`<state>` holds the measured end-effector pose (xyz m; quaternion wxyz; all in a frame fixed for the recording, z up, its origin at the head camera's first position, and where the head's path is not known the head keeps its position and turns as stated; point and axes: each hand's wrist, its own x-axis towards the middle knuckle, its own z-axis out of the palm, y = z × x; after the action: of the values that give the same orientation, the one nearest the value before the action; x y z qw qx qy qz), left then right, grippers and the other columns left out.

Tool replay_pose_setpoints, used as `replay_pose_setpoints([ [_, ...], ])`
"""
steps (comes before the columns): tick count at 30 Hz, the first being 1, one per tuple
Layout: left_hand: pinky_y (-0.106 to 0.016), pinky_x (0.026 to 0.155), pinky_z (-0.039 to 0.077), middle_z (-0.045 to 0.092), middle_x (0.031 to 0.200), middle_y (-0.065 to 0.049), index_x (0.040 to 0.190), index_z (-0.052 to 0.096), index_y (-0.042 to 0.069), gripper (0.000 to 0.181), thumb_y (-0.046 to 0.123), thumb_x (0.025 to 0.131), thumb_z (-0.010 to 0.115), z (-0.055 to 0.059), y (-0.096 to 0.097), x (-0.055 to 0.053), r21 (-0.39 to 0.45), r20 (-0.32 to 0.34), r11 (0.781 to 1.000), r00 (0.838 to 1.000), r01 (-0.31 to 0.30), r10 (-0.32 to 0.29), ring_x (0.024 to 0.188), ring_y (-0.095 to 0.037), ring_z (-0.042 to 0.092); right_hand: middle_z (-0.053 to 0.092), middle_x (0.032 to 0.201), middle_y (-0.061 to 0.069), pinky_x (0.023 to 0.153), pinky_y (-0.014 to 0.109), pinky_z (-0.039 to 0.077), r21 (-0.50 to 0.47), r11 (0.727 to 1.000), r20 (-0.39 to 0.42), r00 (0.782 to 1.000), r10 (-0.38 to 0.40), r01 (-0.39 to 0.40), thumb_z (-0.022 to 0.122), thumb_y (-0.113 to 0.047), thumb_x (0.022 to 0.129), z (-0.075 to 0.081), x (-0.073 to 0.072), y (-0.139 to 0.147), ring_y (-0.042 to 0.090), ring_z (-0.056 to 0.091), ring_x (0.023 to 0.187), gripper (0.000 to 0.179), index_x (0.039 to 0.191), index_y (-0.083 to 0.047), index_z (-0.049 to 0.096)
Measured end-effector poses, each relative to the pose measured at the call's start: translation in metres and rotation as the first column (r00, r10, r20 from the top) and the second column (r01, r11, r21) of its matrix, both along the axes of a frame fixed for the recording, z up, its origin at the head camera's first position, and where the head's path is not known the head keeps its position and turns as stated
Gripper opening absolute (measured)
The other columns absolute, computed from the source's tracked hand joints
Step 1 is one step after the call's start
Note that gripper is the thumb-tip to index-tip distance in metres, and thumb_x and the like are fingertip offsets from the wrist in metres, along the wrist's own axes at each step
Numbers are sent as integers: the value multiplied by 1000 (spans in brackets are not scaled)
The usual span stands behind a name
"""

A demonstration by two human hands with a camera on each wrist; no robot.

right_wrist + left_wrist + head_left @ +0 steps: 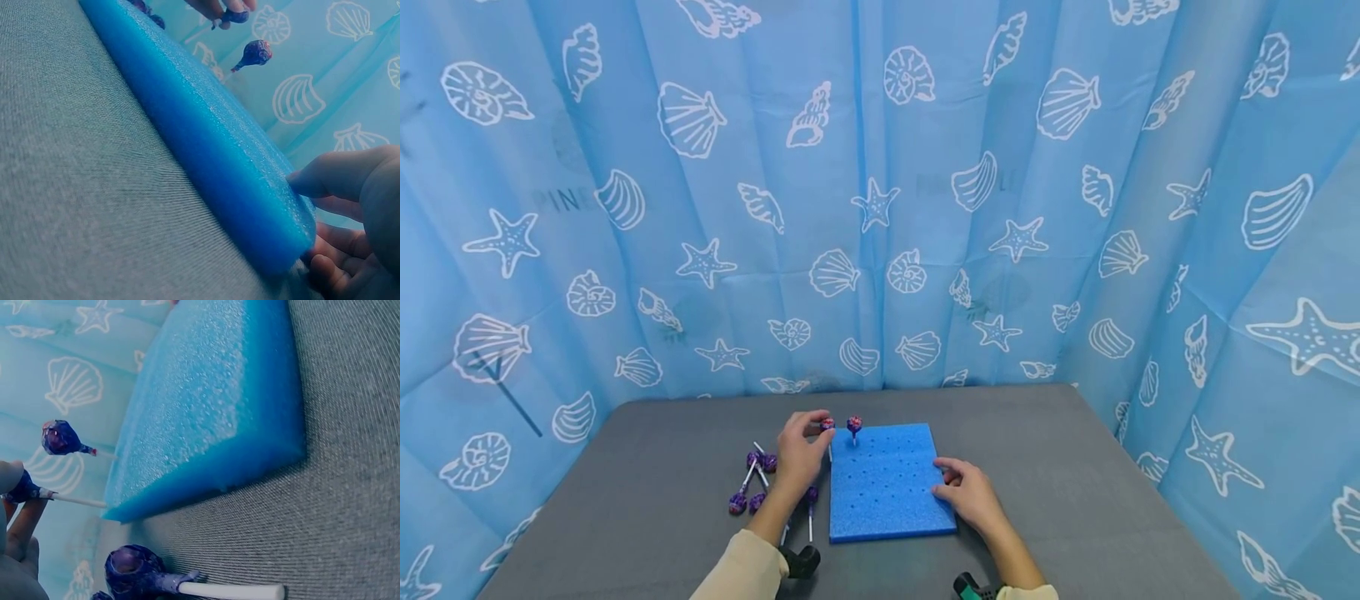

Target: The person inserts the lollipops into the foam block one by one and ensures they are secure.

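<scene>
We see a blue foam board [895,518] dotted with darker spots. Our lollipops [854,424] wear purple wrappers [128,572] with red patches, on white sticks [231,591]. The curtain [865,321] we see is light blue, patterned with white outlined shells and starfish. The tabletop [1037,467] is grey, finely ribbed in the wrist views. Our sleeves [739,571] are cream, the left wrist device [801,562] black, the right wrist device [970,588] black and green

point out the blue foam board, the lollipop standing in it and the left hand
Blue foam board [893,482]: head view, top surface
Standing lollipop [854,423]: head view, wrapped candy
Left hand [798,452]: head view, middle of the hand
</scene>
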<state>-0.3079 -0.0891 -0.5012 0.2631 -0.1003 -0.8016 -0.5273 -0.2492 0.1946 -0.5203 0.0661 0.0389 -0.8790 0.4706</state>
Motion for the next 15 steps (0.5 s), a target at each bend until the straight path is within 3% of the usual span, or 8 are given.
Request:
replay_pose_setpoints([
  [6,-29,65,55,63,99,-4,107,71,6,27,1,81,77,3,5,2,13,-42,1000,999,-11,12,85,-23,67,58,88,7,68,33,44,0,1000,-4,1000,2,-2,75,-2,80,2,0,0,19,51,76,38,117,2,66],
  [15,-31,68,55,64,102,-4,108,70,6,27,4,82,77,0,14,5,18,-14,1000,1000,-26,26,87,-22,67,58,88,6,68,34,44,12,1000,3,1000,4,-4,75,-2,80,1,1,-1,19,51,76,39,117,2,66],
])
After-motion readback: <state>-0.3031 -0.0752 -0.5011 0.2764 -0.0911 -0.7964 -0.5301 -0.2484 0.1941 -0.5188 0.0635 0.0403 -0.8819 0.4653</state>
